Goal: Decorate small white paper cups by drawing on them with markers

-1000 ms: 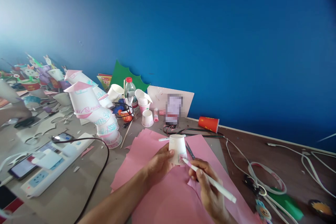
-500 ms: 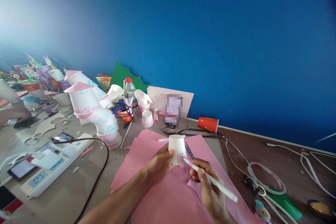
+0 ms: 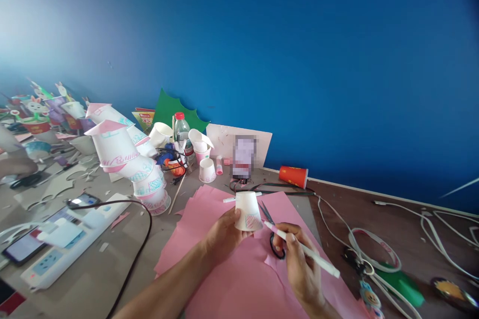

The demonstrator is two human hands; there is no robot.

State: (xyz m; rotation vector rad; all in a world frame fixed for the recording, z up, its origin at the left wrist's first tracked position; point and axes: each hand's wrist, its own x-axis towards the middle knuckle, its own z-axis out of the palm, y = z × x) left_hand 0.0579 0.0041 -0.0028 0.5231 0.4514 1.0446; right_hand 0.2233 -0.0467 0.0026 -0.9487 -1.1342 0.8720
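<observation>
My left hand (image 3: 224, 229) grips a white paper cup (image 3: 246, 205), held upside down with its rim low. A pink hatched patch with a bluish outline marks the cup's side near the rim. In my right hand (image 3: 301, 259) is a white marker (image 3: 318, 258) with a pink tip end, its point just right of the cup, apart from the patch. Beneath both hands lie pink paper sheets (image 3: 217, 284). Scissors (image 3: 277, 246) with black handles rest on the sheets, partly behind my right hand. Another white marker (image 3: 230, 200) lies behind the cup.
Stacked decorated cup towers (image 3: 116, 144) stand at the left, near a power strip (image 3: 41, 269) and a black cable (image 3: 140, 254). A bottle (image 3: 182, 129), a small cup (image 3: 207, 170) and a red cup (image 3: 294, 177) stand or lie along the blue wall. White cables (image 3: 333, 232) run at right.
The marker's tip has moved off the cup's hatched patch to its right. The cup has turned slightly, and the pink hatching shows more fully. The camera view has shifted a little.
</observation>
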